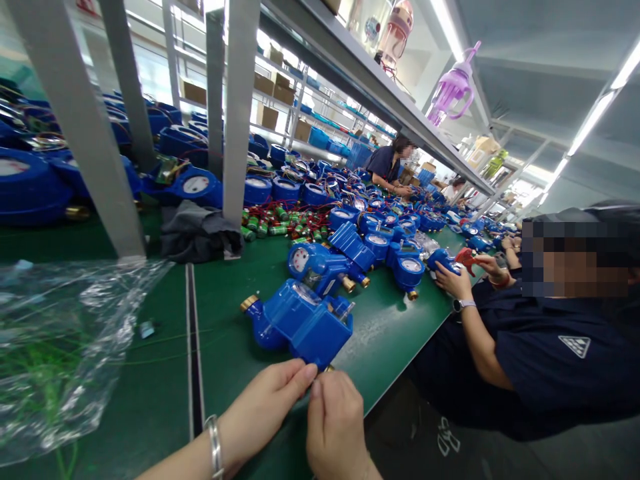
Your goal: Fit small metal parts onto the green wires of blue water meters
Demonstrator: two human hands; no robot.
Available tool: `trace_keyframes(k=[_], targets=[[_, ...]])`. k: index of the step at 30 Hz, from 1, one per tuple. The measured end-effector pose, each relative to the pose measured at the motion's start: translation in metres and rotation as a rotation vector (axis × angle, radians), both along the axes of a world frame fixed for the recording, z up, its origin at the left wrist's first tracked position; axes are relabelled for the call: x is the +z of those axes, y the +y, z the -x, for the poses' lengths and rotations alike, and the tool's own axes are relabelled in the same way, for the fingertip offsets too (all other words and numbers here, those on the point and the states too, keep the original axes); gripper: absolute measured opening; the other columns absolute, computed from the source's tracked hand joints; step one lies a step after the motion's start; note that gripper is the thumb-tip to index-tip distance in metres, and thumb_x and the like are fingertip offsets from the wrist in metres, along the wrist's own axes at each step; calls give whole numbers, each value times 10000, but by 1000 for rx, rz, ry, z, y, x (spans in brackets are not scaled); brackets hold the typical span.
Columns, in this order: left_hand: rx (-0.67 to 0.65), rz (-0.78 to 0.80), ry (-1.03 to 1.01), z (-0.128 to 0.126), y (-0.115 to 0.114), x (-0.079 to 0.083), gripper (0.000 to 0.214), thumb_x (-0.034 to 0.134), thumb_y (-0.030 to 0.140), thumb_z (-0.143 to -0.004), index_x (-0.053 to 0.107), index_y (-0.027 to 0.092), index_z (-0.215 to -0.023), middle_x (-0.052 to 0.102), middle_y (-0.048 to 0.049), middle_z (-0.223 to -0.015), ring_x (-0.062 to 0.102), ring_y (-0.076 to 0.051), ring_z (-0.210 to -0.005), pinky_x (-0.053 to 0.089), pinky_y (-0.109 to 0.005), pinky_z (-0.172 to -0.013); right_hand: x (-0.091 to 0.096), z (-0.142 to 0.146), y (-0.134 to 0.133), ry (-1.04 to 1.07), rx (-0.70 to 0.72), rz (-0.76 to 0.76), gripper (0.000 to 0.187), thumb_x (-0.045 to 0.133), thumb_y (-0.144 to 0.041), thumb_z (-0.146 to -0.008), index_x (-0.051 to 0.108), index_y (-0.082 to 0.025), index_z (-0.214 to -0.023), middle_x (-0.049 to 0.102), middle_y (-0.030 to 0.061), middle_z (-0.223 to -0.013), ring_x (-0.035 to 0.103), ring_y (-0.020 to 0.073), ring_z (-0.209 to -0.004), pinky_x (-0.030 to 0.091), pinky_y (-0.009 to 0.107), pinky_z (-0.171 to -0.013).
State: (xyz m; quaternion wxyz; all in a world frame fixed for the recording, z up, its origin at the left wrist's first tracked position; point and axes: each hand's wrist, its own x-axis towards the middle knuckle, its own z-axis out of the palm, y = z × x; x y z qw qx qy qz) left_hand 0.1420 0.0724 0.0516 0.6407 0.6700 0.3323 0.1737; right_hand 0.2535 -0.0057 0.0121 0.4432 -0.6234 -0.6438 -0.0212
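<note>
A blue water meter [300, 323] with a brass threaded end lies tilted on the green bench, right in front of me. My left hand [267, 403], with a silver bangle at the wrist, has thumb and fingers pinched together against the meter's near lower edge. Close beside it, my right hand [336, 410] is closed, its fingers curled by the brass fitting at that same end. Whatever is between the fingertips of either hand is hidden or too small to make out. Another blue meter with a round dial [303, 259] lies directly behind the first one.
At left, a clear plastic bag [55, 360] holds thin green strands. A dark cloth [197, 232] lies by the grey shelf post [240, 113]. Green cylindrical batteries [280, 223] with red wires and many meters fill the back. At right, a co-worker [500, 327] holds a meter and a red tool.
</note>
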Motion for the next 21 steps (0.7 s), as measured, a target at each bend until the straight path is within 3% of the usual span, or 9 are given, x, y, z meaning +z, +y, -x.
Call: trace_keyframes(k=[3,6,9,12,14,16,21], targets=[[46,-31,15,-4,-2,2,471,377,591,-796,489,137,-737,467,-10,-726,420,-154,-706,400,-285,-699,6,6,4,453,38,180,282,325,-280,-925,471,-177,-708,503,20,-674,458,137,-635,308,267,-578],[87,-110,61,-7,-4,2,455,341,574,-816,468,155,-690,470,-9,-684,435,-157,-669,398,-282,-650,10,17,9,1089,7,251,267,443,-359,-856,446,-177,-661,426,-22,-605,366,89,-527,260,219,-483],[126,-126,93,-8,-6,3,443,338,558,-824,463,162,-671,503,-19,-676,468,-167,-670,405,-283,-646,19,25,14,1662,-14,297,258,498,-336,-796,393,-183,-618,259,-82,-486,161,50,-415,120,195,-409],[152,-71,90,-8,-8,6,459,337,572,-829,479,159,-689,542,-26,-671,497,-174,-672,408,-283,-644,33,25,16,2013,5,388,264,431,-276,-822,374,-181,-581,171,-100,-410,77,46,-381,64,186,-391],[149,-1,47,-8,-9,7,484,329,599,-827,483,157,-706,555,-23,-651,507,-172,-663,411,-281,-655,40,25,15,2138,19,422,265,389,-249,-829,378,-176,-575,183,-97,-393,79,43,-368,53,179,-385],[129,52,-3,-6,-8,4,503,334,627,-817,475,159,-698,545,-10,-627,495,-160,-645,406,-271,-659,39,26,13,2131,47,405,245,398,-257,-827,414,-168,-600,216,-95,-391,101,41,-364,68,177,-387],[166,-24,12,-1,0,-8,556,303,669,-812,465,166,-639,486,9,-616,423,-140,-607,362,-250,-606,11,27,5,1616,-4,255,281,528,-413,-790,479,-161,-675,332,-74,-471,223,45,-417,128,183,-421]])
